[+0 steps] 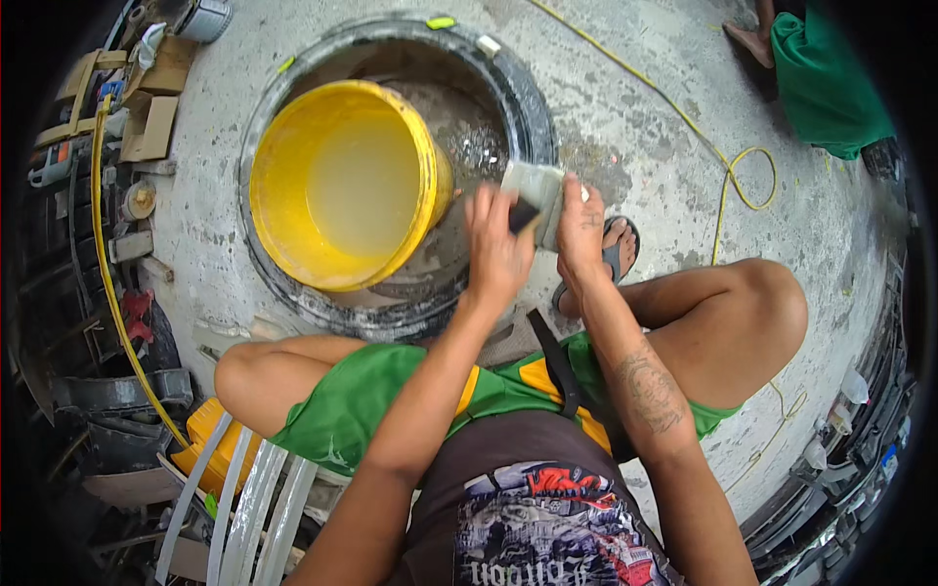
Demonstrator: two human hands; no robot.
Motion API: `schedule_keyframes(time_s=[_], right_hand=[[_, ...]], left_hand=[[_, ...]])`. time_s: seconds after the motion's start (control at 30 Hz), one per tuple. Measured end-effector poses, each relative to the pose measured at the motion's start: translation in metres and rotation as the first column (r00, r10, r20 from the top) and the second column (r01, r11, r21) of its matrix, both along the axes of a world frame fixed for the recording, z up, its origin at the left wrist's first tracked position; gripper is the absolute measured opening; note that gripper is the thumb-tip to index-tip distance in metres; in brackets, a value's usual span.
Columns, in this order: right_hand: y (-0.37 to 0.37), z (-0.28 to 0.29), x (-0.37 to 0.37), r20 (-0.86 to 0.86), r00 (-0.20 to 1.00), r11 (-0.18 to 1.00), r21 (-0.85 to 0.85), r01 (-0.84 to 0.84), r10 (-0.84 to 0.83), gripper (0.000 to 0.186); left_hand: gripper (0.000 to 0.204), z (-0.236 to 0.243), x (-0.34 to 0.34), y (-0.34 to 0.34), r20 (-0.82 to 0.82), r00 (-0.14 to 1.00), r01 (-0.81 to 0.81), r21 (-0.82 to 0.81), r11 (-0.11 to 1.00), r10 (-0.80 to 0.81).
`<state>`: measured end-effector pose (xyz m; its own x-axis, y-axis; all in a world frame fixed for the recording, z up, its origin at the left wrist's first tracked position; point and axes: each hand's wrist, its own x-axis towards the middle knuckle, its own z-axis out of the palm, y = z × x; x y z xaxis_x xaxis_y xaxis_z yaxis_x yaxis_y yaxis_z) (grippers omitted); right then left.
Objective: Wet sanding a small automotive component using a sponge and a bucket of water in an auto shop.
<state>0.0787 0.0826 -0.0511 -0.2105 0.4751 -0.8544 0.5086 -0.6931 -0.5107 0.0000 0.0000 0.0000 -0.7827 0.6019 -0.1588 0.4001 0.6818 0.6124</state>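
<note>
My left hand (496, 249) is closed around a small dark block (524, 216), slightly smeared by motion. Right beside it, my right hand (580, 227) grips the edge of a flat, pale grey piece (535, 182) whose kind I cannot make out. The block is against or just over the left side of this piece; the exact contact is hidden. Both hands are above the right rim of a round black tub (535, 127). Inside the tub, a yellow bucket (430, 186) tilts toward me with cloudy water (362, 186) in it.
Dark wet liquid (474, 127) covers the tub's bottom. A yellow hose or cord (674, 103) loops over the concrete floor at right. Cardboard boxes (151, 125) and clutter line the left side. Dark parts are stacked at far right. Another person's foot (750, 44) and green cloth (826, 88) are at upper right.
</note>
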Motion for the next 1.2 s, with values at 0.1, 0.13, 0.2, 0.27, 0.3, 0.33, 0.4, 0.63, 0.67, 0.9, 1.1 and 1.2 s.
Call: schedule_keyframes(time_s=[0.1,0.13,0.2,0.27,0.3,0.33,0.4,0.63,0.67,0.9,1.1,1.2], right_hand=[[0.104,-0.077,-0.061,-0.262,0.964,0.966,0.259,0.024,0.046,0.081],[0.103,-0.095,-0.046,-0.207,0.978,0.946,0.32,0.059,0.009,0.079],[0.119,-0.08,-0.057,-0.298,0.954,0.96,0.272,0.07,0.015,0.077],[0.141,-0.094,-0.055,-0.239,0.97,0.911,0.407,0.066,0.037,0.077],[0.145,-0.101,-0.051,-0.165,0.985,0.871,0.489,0.042,0.045,0.077],[0.15,-0.101,-0.049,-0.205,0.974,0.874,0.485,0.018,0.093,0.077],[0.146,-0.099,-0.052,-0.24,0.968,0.892,0.449,0.044,0.074,0.077],[0.154,-0.092,-0.054,-0.179,0.982,0.805,0.591,0.052,0.067,0.066],[0.153,-0.088,-0.053,-0.273,0.962,0.884,0.458,0.099,0.034,0.063],[0.136,-0.065,-0.064,-0.267,0.96,0.808,0.582,0.091,0.085,0.059],[0.125,-0.057,-0.057,-0.199,0.939,0.28,0.953,0.119,0.279,0.068],[0.131,-0.047,-0.051,-0.144,0.882,0.279,0.96,0.015,0.449,0.04]], left_hand=[[0.026,-0.07,-0.067,0.112,-0.231,0.97,0.005,0.316,0.949,0.072],[0.026,-0.088,-0.047,0.108,-0.159,0.984,-0.021,0.325,0.946,0.076],[0.025,-0.099,-0.03,0.086,-0.161,0.983,-0.027,0.373,0.927,0.093],[0.027,-0.1,-0.017,0.093,-0.149,0.986,-0.008,0.407,0.914,0.075],[0.027,-0.097,-0.022,0.105,-0.149,0.986,-0.005,0.421,0.907,0.074],[0.027,-0.093,-0.035,0.118,-0.19,0.98,0.023,0.411,0.911,0.061],[0.031,-0.097,-0.06,0.138,-0.294,0.954,0.08,0.448,0.89,0.062],[0.044,-0.073,-0.044,0.101,0.874,0.449,-0.753,0.482,0.448,-0.187],[0.044,-0.064,-0.039,0.092,0.872,0.456,-0.752,0.484,0.448,-0.176],[0.037,-0.065,-0.033,0.069,0.925,0.279,-0.803,0.372,0.466,-0.258],[0.038,-0.059,-0.037,0.082,0.915,0.375,-0.769,0.395,0.502,-0.146],[0.046,-0.058,-0.042,0.089,0.919,0.335,-0.757,0.395,0.521,-0.211]])
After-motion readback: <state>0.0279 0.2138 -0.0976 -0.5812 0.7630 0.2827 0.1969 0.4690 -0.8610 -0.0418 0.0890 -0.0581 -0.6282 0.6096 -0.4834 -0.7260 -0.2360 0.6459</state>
